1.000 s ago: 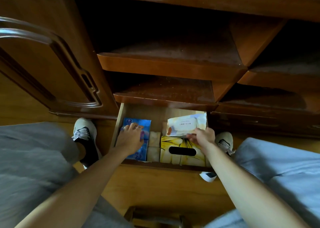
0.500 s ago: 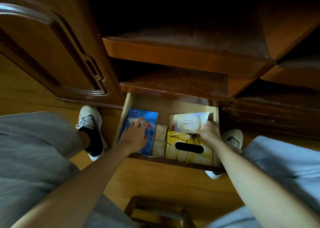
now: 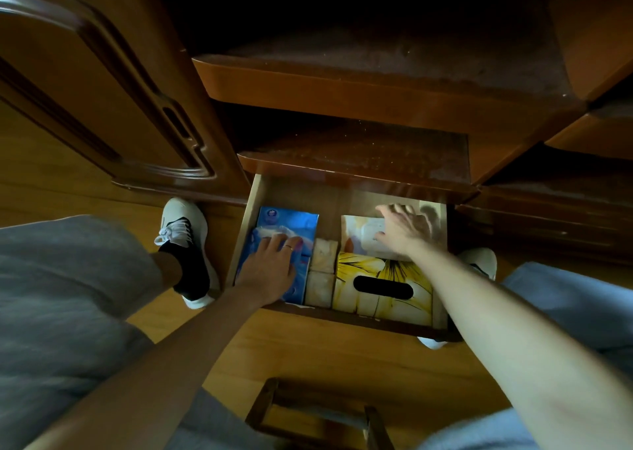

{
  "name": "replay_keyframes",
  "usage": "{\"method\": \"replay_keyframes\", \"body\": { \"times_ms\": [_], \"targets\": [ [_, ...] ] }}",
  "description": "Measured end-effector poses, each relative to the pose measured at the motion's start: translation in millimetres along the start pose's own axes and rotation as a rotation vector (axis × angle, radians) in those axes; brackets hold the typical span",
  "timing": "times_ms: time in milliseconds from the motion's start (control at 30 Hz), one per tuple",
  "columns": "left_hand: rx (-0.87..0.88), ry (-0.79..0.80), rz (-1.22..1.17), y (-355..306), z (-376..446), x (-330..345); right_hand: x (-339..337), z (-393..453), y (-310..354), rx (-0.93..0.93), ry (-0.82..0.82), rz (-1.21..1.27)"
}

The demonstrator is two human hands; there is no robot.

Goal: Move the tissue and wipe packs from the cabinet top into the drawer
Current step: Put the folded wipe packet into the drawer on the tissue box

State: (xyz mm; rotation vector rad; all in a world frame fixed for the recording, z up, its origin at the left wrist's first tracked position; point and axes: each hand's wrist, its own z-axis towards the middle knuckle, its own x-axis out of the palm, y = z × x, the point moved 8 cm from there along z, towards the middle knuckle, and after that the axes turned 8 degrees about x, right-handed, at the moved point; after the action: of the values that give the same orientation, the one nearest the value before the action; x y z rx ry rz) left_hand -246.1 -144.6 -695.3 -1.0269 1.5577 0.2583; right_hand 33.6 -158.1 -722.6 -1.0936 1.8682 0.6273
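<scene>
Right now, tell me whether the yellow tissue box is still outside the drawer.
No, the yellow tissue box lies inside the open drawer, beside the blue pack.

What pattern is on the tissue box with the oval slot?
Yellow petal print on pale background, tissue box, head view.

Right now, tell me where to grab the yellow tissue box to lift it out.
Come from above and hook your fingers into the dark oval slot on top of the yellow box. It lies flat, hemmed by the small packs on its left and the drawer wall on its right, so the sides look hard to pinch.
</scene>
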Motion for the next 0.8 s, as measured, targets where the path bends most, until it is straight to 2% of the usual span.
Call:
{"method": "replay_keyframes", "body": {
  "times_ms": [67, 133, 300, 433, 567, 700, 800],
  "targets": [
    [0.0, 0.003, -0.001, 2, 1, 1, 15, 10, -6, 0.049, 0.136, 0.08],
    [-0.003, 0.011, 0.005, 4, 2, 2, 28, 14, -15, 0.088, 0.217, 0.012],
    [-0.015, 0.019, 0.042, 7, 8, 3, 30, 17, -13, 0.061, 0.2, -0.112],
    [-0.001, 0.096, 0.078, 9, 13, 6, 39, 6, -15, 0.095, 0.263, -0.064],
    [-0.007, 0.165, 0.119, 10, 16, 7, 25, -15, -1, 0.095, 0.179, -0.029],
    [0.011, 0.209, 0.148, 8, 12, 7, -14, -46, 29, -0.022, 0.073, 0.072],
    [0.022, 0.22, 0.175, 3, 5, -1, -41, -77, 37, -0.085, 0.073, 0.115]
  ]
}}
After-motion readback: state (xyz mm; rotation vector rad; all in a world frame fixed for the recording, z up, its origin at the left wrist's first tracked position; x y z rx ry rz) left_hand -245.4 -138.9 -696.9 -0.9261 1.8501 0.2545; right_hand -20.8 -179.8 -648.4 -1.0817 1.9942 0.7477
